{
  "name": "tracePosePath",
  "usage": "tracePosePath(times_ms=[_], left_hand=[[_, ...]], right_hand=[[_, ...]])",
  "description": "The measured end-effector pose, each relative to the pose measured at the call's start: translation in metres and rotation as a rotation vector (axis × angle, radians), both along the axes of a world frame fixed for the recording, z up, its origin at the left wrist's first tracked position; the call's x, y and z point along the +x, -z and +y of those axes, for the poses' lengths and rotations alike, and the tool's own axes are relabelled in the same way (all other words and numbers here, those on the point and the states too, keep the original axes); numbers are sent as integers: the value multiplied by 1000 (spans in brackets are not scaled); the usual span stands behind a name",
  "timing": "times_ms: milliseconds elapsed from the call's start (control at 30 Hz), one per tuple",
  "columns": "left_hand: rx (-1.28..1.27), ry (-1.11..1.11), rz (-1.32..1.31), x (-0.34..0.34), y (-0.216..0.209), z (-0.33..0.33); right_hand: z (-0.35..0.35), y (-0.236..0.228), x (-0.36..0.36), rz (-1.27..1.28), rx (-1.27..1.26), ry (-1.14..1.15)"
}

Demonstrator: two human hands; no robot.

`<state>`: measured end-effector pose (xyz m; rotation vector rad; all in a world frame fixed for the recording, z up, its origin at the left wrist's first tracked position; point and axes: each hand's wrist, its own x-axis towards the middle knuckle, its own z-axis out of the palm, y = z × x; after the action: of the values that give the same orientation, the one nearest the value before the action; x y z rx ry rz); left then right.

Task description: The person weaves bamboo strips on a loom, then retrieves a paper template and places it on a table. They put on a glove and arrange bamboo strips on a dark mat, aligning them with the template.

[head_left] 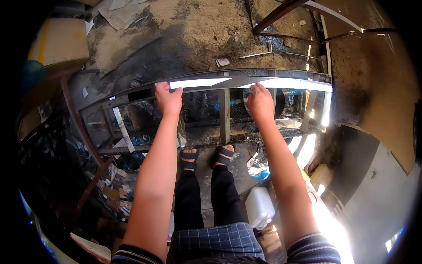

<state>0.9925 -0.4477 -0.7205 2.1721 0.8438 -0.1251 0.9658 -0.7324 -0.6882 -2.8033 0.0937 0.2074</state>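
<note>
A long, flat, grey strip (pixel 237 82) lies crosswise along the far rail of a ladder-like metal frame (pixel 224 114), partly lit bright white by sun. My left hand (pixel 169 100) is closed at the strip's left end, thumb on the near edge and fingers bent over it. Further right, my right hand (pixel 261 102) grips the same strip with curled fingers near its middle. Both arms reach straight out over the frame. Whether the strip touches the rail all along its length cannot be made out.
Below the frame stand my sandalled feet (pixel 189 158). A white plastic jug (pixel 259 207) is near my right leg. Cardboard boxes (pixel 66 39) sit far left, a brown board (pixel 373 88) leans at right. Beyond the frame lies a dirty sheet (pixel 193 35); scraps litter the floor.
</note>
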Motion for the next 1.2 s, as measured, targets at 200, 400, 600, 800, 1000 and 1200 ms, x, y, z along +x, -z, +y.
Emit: tracePosePath(times_ms=[200,400,600,800,1000,1200], left_hand=[[-281,-48,-137,4,-2,7],[-721,107,-200,-14,-127,-64],[-763,394,-394,-57,-205,-169],[-903,585,-422,-56,-202,-177],[-752,525,-100,-32,-146,-44],[230,825,-20,-4,-91,69]], right_hand=[[4,-1,3,-14,12,5],[-4,-6,-2,-5,-12,5],[10,-17,-1,-72,0,37],[16,-16,-3,-77,39,214],[-48,-76,-26,-371,54,468],[-136,-232,-75,-601,-332,561]])
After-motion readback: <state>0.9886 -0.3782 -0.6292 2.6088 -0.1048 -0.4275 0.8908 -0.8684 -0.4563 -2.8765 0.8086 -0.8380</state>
